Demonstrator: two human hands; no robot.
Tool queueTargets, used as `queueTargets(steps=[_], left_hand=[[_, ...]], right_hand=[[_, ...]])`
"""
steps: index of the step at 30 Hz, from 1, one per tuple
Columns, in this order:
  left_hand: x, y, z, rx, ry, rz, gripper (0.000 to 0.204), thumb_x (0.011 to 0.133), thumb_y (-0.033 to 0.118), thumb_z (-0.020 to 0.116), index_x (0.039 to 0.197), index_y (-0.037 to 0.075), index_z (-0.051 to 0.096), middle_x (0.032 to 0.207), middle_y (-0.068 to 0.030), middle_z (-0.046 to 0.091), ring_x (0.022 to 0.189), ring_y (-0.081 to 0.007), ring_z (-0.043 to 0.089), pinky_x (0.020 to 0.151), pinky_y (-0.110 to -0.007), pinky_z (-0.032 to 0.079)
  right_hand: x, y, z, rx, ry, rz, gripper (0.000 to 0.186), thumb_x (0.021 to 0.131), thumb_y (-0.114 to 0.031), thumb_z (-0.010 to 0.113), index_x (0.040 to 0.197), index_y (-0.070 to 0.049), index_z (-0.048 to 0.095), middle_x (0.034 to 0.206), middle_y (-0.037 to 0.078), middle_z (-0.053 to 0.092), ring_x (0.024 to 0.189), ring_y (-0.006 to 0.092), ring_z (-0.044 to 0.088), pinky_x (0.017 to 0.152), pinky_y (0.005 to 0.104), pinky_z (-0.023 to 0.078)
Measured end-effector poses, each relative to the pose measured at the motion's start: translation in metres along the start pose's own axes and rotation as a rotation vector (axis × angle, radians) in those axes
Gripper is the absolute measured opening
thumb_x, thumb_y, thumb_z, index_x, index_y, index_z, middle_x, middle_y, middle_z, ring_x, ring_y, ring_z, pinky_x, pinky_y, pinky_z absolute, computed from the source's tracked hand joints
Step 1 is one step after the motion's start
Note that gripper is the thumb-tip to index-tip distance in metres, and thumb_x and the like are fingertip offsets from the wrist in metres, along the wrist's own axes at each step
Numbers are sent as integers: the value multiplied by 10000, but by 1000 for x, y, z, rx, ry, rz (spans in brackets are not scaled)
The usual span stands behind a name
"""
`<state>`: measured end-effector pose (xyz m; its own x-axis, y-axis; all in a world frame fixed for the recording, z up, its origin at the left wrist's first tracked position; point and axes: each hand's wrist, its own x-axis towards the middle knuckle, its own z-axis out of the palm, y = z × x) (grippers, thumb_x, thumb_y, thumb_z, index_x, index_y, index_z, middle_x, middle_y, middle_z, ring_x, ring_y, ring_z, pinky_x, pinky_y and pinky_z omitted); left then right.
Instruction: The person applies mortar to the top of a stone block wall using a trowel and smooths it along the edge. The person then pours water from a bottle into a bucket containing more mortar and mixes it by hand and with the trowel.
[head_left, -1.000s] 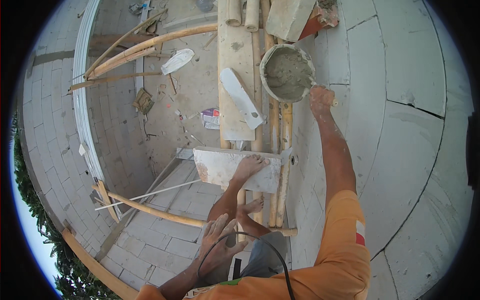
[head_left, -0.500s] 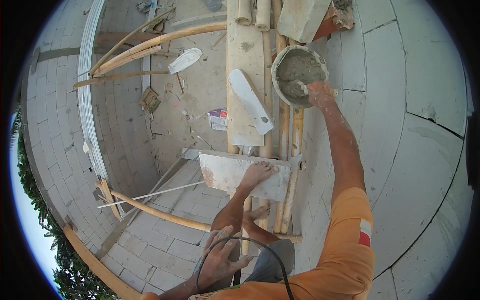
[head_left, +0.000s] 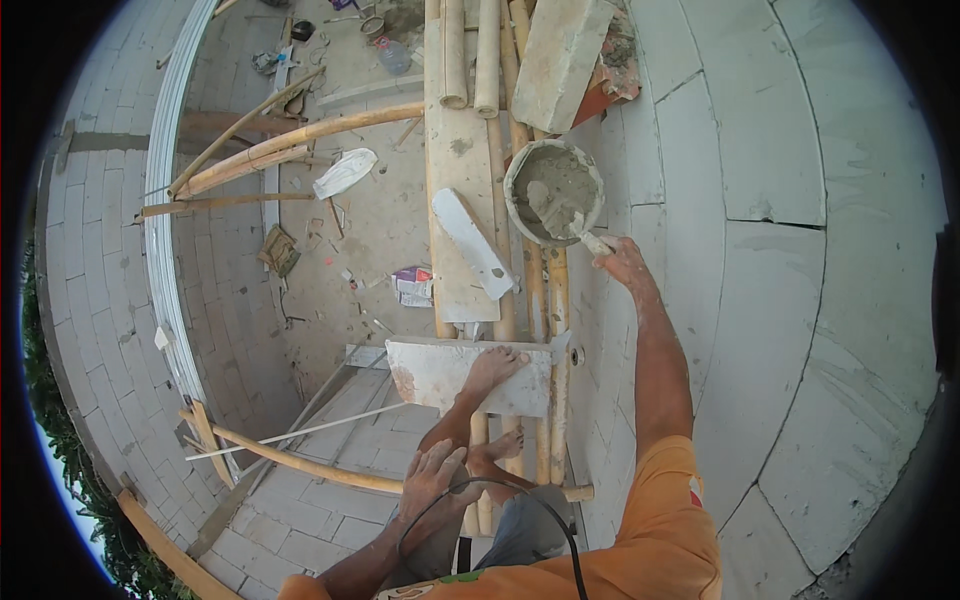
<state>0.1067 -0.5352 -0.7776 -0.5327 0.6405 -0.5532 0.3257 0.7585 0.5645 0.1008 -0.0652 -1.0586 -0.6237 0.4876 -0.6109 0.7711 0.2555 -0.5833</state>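
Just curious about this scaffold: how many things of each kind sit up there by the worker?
Round grey bucket of wet mortar: 1
Flat white trowel-like board on the plank: 1
Large pale block beyond the bucket: 1
Pale slab underfoot: 1
Total: 4

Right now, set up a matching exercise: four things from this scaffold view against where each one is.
Things:
1. right hand
2. left hand
3. bucket of mortar
4. grey block

Places:
A. resting on the person's knee
B. lying at the far end of the bamboo poles
C. on the trowel handle at the bucket's rim
D. standing on the poles beside the plank

Pairs: 1-C, 2-A, 3-D, 4-B
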Motion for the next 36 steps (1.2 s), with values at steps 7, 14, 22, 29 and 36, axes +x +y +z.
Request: queueTargets(steps=[7, 14, 22, 29, 36], left_hand=[[-6, 0, 1, -6, 173, 94, 549, 798, 337, 761, 1218, 8, 633, 1240, -231, 626, 1094, -411, 619, 952, -487, 487], [-8, 72, -39, -271, 229, 270, 436, 838, 284, 717, 1178, 17, 664, 1102, -239, 666, 1072, -392, 630, 955, -498, 455], [21, 211, -199, -507, 563, 438, 407, 889, 102, 659, 1245, -86, 598, 1172, -244, 649, 1091, -337, 619, 979, -424, 457], [-1, 428, -385, -659, 744, 853, 387, 904, 49, 654, 1274, -45, 585, 1255, -181, 617, 1181, -294, 581, 1035, -387, 429], [-132, 663, -492, -506, 769, 1606, 346, 913, 59, 682, 1249, 6, 617, 1233, -156, 643, 1173, -276, 605, 1020, -392, 461]], right_hand=[[-219, -136, -81, 124, 19, 12, 667, 748, -238, 789, 1326, 17, 577, 1248, 253, 641, 1167, 355, 617, 1008, 392, 482], [-469, -238, -187, 123, 191, -74, 499, 790, -190, 744, 1244, -18, 629, 1104, 184, 693, 1003, 268, 655, 906, 361, 497], [-675, -315, -307, 81, 419, -29, 500, 809, -278, 692, 1232, -18, 634, 1152, 220, 675, 1074, 355, 637, 952, 413, 478], [-782, -364, -367, 23, 614, 38, 529, 818, -319, 690, 1254, -24, 634, 1212, 231, 663, 1137, 379, 620, 981, 415, 467], [-874, -408, -399, 128, 685, 123, 536, 797, -300, 751, 1235, -11, 642, 1126, 200, 698, 1025, 308, 651, 919, 389, 483]])
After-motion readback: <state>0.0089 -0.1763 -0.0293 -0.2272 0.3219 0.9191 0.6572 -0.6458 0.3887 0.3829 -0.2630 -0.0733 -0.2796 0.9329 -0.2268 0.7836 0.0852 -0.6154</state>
